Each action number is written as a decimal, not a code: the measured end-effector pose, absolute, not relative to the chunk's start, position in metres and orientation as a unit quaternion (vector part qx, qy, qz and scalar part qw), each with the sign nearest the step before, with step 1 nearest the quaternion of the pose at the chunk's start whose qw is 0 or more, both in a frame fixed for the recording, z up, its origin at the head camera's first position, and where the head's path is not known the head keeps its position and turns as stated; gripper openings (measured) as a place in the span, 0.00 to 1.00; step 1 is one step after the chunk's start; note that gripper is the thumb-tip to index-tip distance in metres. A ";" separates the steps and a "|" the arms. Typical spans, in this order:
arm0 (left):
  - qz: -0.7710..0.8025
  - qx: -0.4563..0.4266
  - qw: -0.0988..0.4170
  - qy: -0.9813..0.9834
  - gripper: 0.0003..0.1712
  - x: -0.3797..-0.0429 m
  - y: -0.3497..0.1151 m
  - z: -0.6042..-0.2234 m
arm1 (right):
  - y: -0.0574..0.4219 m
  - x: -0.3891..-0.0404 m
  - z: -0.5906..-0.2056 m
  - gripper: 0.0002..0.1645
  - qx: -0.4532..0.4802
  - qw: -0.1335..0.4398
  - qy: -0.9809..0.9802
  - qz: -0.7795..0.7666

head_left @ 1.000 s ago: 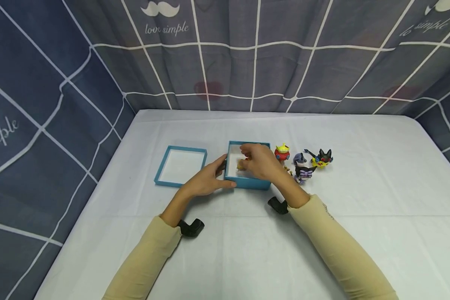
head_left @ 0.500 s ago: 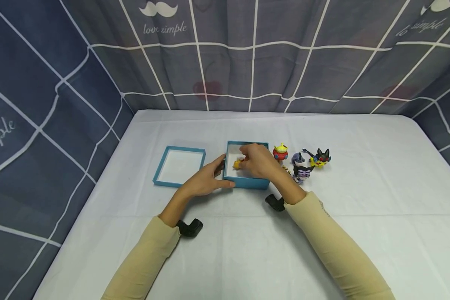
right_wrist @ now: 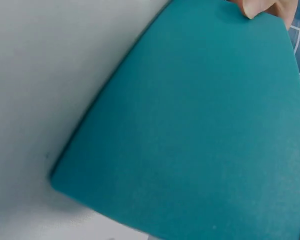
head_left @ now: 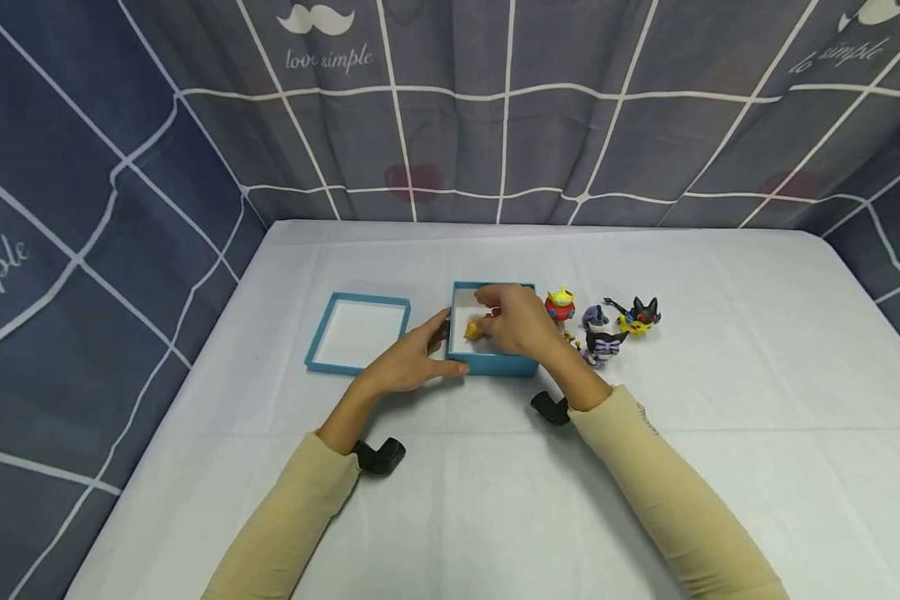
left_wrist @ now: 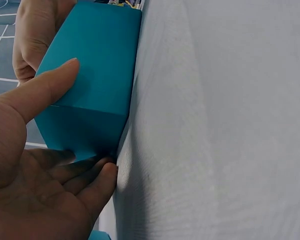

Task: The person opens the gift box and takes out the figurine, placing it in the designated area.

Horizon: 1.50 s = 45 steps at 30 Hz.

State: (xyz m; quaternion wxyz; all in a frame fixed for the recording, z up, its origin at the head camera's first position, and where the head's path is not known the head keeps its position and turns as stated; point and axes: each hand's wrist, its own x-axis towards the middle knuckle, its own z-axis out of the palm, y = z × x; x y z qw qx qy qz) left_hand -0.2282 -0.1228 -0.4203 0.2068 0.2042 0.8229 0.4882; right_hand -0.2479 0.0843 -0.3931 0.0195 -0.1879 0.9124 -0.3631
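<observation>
A teal open-topped box [head_left: 493, 365] with a white inside stands on the table. My left hand [head_left: 412, 358] holds its front left corner, thumb on the front wall and fingers along the left wall; the left wrist view shows this thumb and fingers on the teal box [left_wrist: 97, 55] up close. My right hand [head_left: 521, 321] reaches inside and pinches a small yellow-orange figurine [head_left: 473, 330] low in the box, partly hidden by the fingers. In the right wrist view, the wall of the box [right_wrist: 190, 125] hides the right hand's fingertips.
Left of the box lies a teal-rimmed lid [head_left: 333, 367], white side up. To the right stand a red and yellow figurine [head_left: 560, 307], a grey-blue one [head_left: 595, 317], a black and purple one [head_left: 603, 346] and a black and yellow one [head_left: 640, 315]. A curtain [head_left: 450, 133] hangs behind the table.
Inside the box, the yellow-orange figurine has shifted slightly left with the right fingers and shows more than before. The left hand stays at the box corner.
</observation>
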 end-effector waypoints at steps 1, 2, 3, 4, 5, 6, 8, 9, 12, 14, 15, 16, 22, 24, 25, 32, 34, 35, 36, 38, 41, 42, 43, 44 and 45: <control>0.489 0.205 0.207 0.822 0.59 -0.228 -0.123 -0.420 | 0.085 -0.248 -0.393 0.25 -0.187 0.018 0.914 -0.360; 0.491 0.206 0.207 0.821 0.60 -0.228 -0.123 -0.420 | 0.085 -0.248 -0.393 0.25 -0.187 0.017 0.915 -0.357; 0.491 0.207 0.208 0.820 0.60 -0.228 -0.123 -0.420 | 0.085 -0.248 -0.393 0.25 -0.188 0.014 0.917 -0.352; 0.491 0.207 0.208 0.820 0.60 -0.228 -0.123 -0.420 | 0.085 -0.248 -0.392 0.25 -0.189 0.012 0.917 -0.351; 0.490 0.206 0.208 0.821 0.60 -0.228 -0.123 -0.419 | 0.085 -0.248 -0.393 0.24 -0.190 0.012 0.917 -0.350; 0.489 0.206 0.208 0.822 0.60 -0.228 -0.123 -0.419 | 0.085 -0.248 -0.393 0.24 -0.188 0.012 0.917 -0.351; 0.489 0.206 0.208 0.822 0.60 -0.228 -0.123 -0.419 | 0.085 -0.248 -0.393 0.24 -0.188 0.013 0.917 -0.353; 0.488 0.206 0.207 0.822 0.60 -0.228 -0.123 -0.419 | 0.085 -0.247 -0.392 0.24 -0.188 0.016 0.918 -0.350; 0.490 0.209 0.207 0.821 0.59 -0.228 -0.124 -0.420 | 0.085 -0.248 -0.392 0.25 -0.192 0.028 0.924 -0.330; 0.487 0.210 0.207 0.822 0.58 -0.228 -0.123 -0.421 | 0.084 -0.248 -0.391 0.26 -0.198 0.038 0.927 -0.315; 0.484 0.209 0.207 0.824 0.58 -0.228 -0.123 -0.421 | 0.084 -0.248 -0.391 0.27 -0.200 0.044 0.929 -0.310; 0.483 0.209 0.207 0.825 0.58 -0.228 -0.123 -0.422 | 0.084 -0.248 -0.390 0.28 -0.203 0.048 0.929 -0.306; 0.475 0.206 0.206 0.830 0.57 -0.229 -0.122 -0.422 | 0.084 -0.249 -0.389 0.27 -0.218 0.071 0.929 -0.290; 0.472 0.205 0.206 0.832 0.57 -0.229 -0.122 -0.423 | 0.084 -0.249 -0.389 0.30 -0.217 0.076 0.933 -0.277; 0.471 0.206 0.205 0.833 0.57 -0.229 -0.122 -0.423 | 0.083 -0.249 -0.390 0.30 -0.217 0.079 0.935 -0.270; 0.470 0.206 0.203 0.834 0.56 -0.228 -0.121 -0.423 | 0.078 -0.250 -0.391 0.32 -0.219 0.106 0.941 -0.234; 0.470 0.206 0.203 0.834 0.56 -0.227 -0.121 -0.422 | 0.077 -0.250 -0.391 0.32 -0.217 0.112 0.941 -0.233; 0.470 0.206 0.204 0.834 0.56 -0.228 -0.121 -0.422 | 0.077 -0.250 -0.391 0.32 -0.215 0.114 0.941 -0.235; 0.470 0.207 0.204 0.833 0.56 -0.228 -0.121 -0.423 | 0.077 -0.250 -0.391 0.32 -0.214 0.115 0.941 -0.236; 0.472 0.208 0.204 0.832 0.56 -0.228 -0.121 -0.423 | 0.077 -0.250 -0.392 0.32 -0.215 0.110 0.941 -0.238; 0.470 0.206 0.205 0.833 0.56 -0.228 -0.122 -0.423 | 0.078 -0.250 -0.393 0.31 -0.224 0.095 0.940 -0.241; 0.469 0.206 0.205 0.834 0.56 -0.228 -0.122 -0.423 | 0.078 -0.250 -0.393 0.31 -0.227 0.089 0.939 -0.242; 0.469 0.205 0.205 0.834 0.56 -0.228 -0.122 -0.423 | 0.078 -0.249 -0.394 0.30 -0.229 0.083 0.939 -0.244; 0.468 0.205 0.205 0.835 0.56 -0.228 -0.122 -0.423 | 0.079 -0.249 -0.394 0.30 -0.231 0.077 0.938 -0.247; 0.468 0.206 0.204 0.835 0.56 -0.228 -0.122 -0.423 | 0.079 -0.249 -0.394 0.29 -0.234 0.071 0.937 -0.251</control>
